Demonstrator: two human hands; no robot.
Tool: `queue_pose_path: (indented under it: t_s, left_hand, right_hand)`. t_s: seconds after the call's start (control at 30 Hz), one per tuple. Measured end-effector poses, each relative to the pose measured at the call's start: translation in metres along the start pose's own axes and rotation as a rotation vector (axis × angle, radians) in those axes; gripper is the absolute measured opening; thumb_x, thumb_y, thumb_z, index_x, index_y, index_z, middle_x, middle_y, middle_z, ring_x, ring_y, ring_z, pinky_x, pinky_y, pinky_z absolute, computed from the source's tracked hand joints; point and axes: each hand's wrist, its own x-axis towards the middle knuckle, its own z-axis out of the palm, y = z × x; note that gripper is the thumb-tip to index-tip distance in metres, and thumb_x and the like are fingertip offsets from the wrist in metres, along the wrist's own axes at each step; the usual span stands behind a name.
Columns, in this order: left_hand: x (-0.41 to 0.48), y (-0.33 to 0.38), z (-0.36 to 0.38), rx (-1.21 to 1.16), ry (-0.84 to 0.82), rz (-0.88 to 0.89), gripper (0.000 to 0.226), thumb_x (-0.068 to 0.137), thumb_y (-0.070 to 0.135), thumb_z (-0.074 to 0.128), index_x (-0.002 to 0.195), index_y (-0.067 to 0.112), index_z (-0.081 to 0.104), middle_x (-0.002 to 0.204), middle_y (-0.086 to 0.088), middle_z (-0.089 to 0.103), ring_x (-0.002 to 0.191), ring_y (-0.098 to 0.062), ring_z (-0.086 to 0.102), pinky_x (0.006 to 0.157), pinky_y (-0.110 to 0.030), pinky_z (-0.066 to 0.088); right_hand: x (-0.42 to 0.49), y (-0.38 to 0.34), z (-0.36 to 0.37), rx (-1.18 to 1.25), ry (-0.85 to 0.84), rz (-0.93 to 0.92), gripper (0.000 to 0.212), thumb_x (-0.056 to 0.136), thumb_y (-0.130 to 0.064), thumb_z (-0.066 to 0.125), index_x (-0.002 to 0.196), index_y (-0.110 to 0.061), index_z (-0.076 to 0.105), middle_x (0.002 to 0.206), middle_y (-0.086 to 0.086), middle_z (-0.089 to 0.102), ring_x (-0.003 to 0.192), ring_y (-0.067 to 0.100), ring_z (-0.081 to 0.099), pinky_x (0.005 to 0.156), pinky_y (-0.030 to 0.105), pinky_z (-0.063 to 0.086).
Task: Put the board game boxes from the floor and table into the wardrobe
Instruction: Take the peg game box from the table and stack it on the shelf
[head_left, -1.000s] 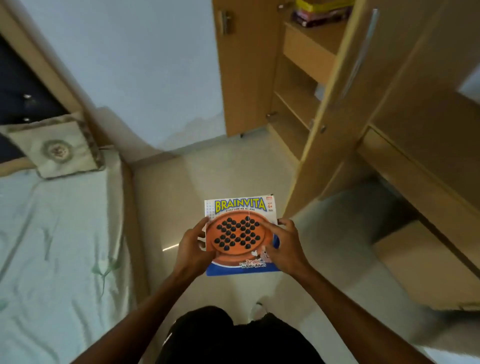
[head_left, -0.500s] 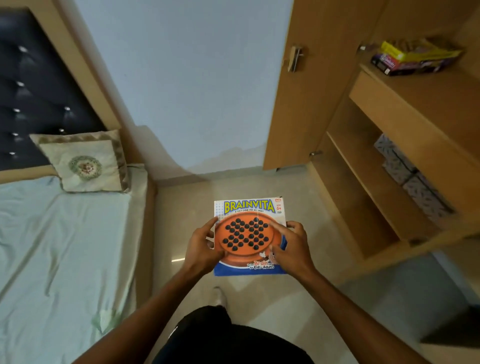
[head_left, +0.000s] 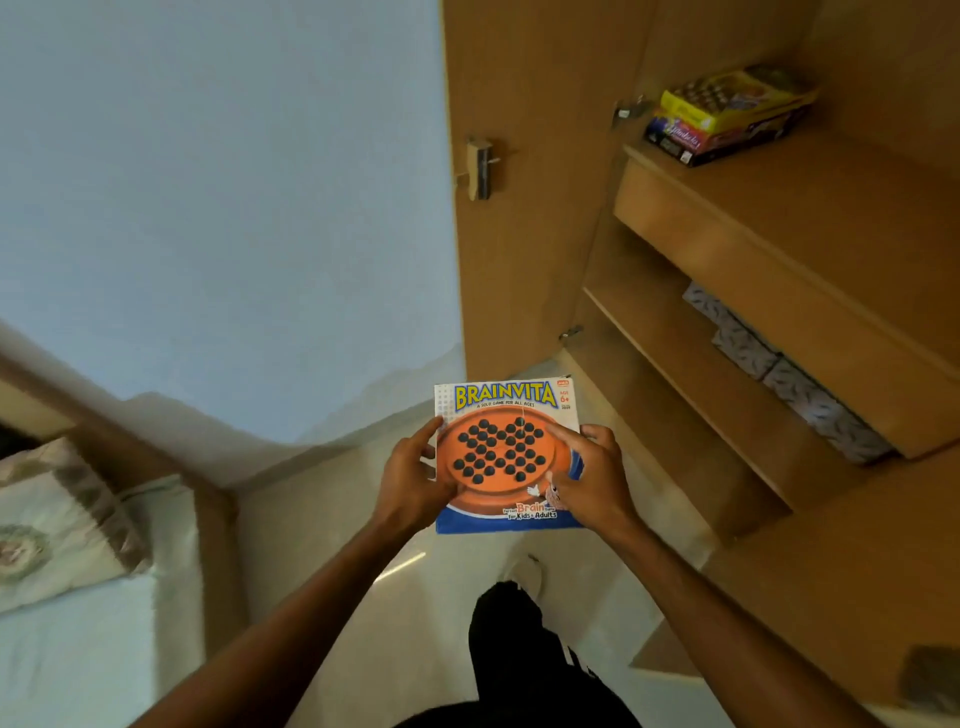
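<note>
Fingers (head_left: 563, 436) of left hand (head_left: 410, 478) and right hand (head_left: 592, 478) grip the Brainvita box (head_left: 498, 400) beside the wardrobe (head_left: 779, 218).

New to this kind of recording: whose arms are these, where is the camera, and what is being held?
There is no machine here: the arms belong to a person, and every picture comes from one wide-angle camera worn on their head, looking forward and down. The left hand and right hand grip the sides of a Brainvita box, held above the floor. Ahead on the right stands the open wardrobe; game boxes lie stacked on its upper shelf, and patterned boxes sit on a lower shelf. A bed with a cushion is on the left.
</note>
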Motion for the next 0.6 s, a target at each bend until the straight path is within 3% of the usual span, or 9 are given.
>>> queue_pose_path:
  t_s: [0.13, 0.27, 0.33, 0.4, 0.53, 0.6]
  left_hand:
    - [0.089, 0.047, 0.022, 0.008, -0.053, 0.054, 0.087, 0.07, 0.009, 0.082, 0.146, 0.017, 0.039, 0.117, -0.007, 0.058, 0.096, -0.023, 0.06, 0.067, -0.028, 0.055]
    - [0.173, 0.106, 0.054, 0.006, -0.119, 0.134, 0.085, 0.067, 0.009, 0.083, 0.142, 0.021, 0.044, 0.113, -0.008, 0.061, 0.093, -0.025, 0.062, 0.075, -0.039, 0.059]
    - [0.209, 0.138, 0.074, -0.011, -0.162, 0.2, 0.077, 0.067, 0.004, 0.082, 0.133, 0.025, 0.049, 0.098, 0.005, 0.062, 0.085, -0.018, 0.059, 0.066, -0.027, 0.055]
    - [0.236, 0.166, 0.09, -0.011, -0.205, 0.273, 0.07, 0.069, 0.0, 0.079, 0.127, 0.026, 0.051, 0.09, 0.018, 0.056, 0.081, -0.015, 0.057, 0.059, -0.017, 0.048]
    - [0.301, 0.223, 0.125, -0.029, -0.291, 0.351, 0.063, 0.071, -0.006, 0.074, 0.119, 0.027, 0.052, 0.086, 0.021, 0.054, 0.073, -0.005, 0.055, 0.057, -0.015, 0.046]
    - [0.338, 0.253, 0.143, -0.034, -0.318, 0.379, 0.065, 0.07, -0.007, 0.073, 0.126, 0.021, 0.055, 0.084, 0.018, 0.057, 0.072, -0.005, 0.057, 0.058, -0.02, 0.05]
  right_hand:
    - [0.079, 0.002, -0.032, 0.007, 0.077, 0.04, 0.063, 0.079, -0.019, 0.077, 0.136, -0.024, 0.052, 0.125, 0.002, 0.044, 0.113, 0.015, 0.052, 0.078, 0.028, 0.056]
    - [0.148, 0.008, -0.082, 0.026, 0.174, 0.073, 0.063, 0.078, -0.016, 0.077, 0.135, -0.023, 0.052, 0.123, 0.001, 0.044, 0.112, 0.013, 0.05, 0.084, 0.031, 0.057]
    - [0.178, 0.014, -0.11, 0.018, 0.229, 0.092, 0.062, 0.078, -0.01, 0.075, 0.135, -0.021, 0.053, 0.123, 0.002, 0.044, 0.118, 0.015, 0.049, 0.089, 0.031, 0.054]
    - [0.197, 0.016, -0.135, -0.006, 0.278, 0.11, 0.061, 0.079, -0.004, 0.072, 0.135, -0.019, 0.054, 0.121, 0.003, 0.044, 0.119, 0.017, 0.049, 0.087, 0.026, 0.051]
    - [0.247, 0.019, -0.189, 0.039, 0.378, 0.105, 0.057, 0.079, 0.005, 0.068, 0.128, -0.021, 0.058, 0.102, -0.012, 0.044, 0.104, 0.007, 0.056, 0.074, 0.006, 0.046]
    - [0.279, 0.023, -0.215, 0.045, 0.434, 0.1, 0.056, 0.079, 0.006, 0.067, 0.128, -0.021, 0.057, 0.1, -0.015, 0.046, 0.099, 0.004, 0.056, 0.077, 0.009, 0.049]
